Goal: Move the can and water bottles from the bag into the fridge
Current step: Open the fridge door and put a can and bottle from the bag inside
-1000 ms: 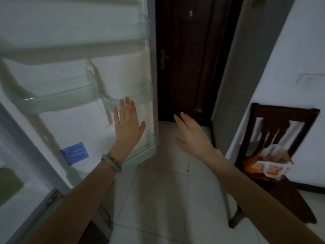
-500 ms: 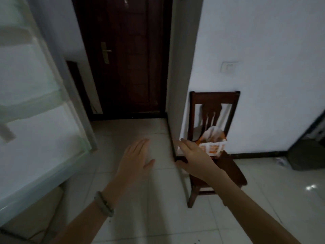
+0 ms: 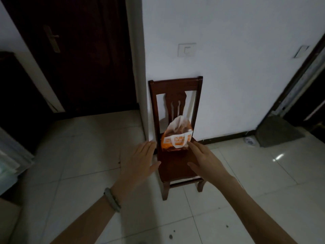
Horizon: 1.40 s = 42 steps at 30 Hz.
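Head view: both hands are extended forward, palms down, fingers spread, holding nothing. Left hand (image 3: pixel 140 162) hovers over the floor (image 3: pixel 84 155), just left of the chair (image 3: pixel 175 166) seat edge; a bracelet (image 3: pixel 112 199) sits on its wrist. Right hand (image 3: pixel 204 161) hovers over the right side of the seat. Bag (image 3: pixel 176 138), orange and white plastic, stands on the rear of the seat against the backrest, just beyond and between the two grips, not touched by either. Bag contents cannot be made out. Chair stands against a white wall (image 3: pixel 228 67); a dark door (image 3: pixel 79 59) lies beyond the left hand.
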{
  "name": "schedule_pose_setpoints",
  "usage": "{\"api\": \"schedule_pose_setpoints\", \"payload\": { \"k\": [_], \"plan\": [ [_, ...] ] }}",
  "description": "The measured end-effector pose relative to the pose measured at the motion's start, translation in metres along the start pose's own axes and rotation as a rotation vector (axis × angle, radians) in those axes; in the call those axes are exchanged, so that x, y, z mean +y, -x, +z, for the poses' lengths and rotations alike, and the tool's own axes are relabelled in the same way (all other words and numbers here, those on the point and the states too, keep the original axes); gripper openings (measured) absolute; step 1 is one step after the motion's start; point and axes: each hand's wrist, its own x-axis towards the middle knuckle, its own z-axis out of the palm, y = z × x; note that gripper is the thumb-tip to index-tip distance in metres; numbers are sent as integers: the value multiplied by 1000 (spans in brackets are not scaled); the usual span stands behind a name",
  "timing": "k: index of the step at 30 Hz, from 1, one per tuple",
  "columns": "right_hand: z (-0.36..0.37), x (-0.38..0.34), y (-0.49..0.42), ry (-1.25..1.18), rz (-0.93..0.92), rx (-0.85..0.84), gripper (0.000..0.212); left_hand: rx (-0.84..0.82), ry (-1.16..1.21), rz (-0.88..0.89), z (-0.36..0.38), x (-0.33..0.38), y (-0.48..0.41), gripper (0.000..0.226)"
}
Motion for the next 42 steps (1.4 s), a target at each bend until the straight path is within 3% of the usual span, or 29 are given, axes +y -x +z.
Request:
{"api": "schedule_pose_setpoints", "payload": {
  "k": [18, 36, 42],
  "plan": [
    [11, 139, -195, -104, 102, -9, 61, -107, 81, 35, 134, -49, -244, 70],
    [113, 310, -358, -208, 74, -305, 55, -418, 112, 4, 307, -60, -386, 54],
    [160, 358, -397, -193, -6, -411, 48, -601, 207, -154, 396, -49, -423, 49]
  ]
}}
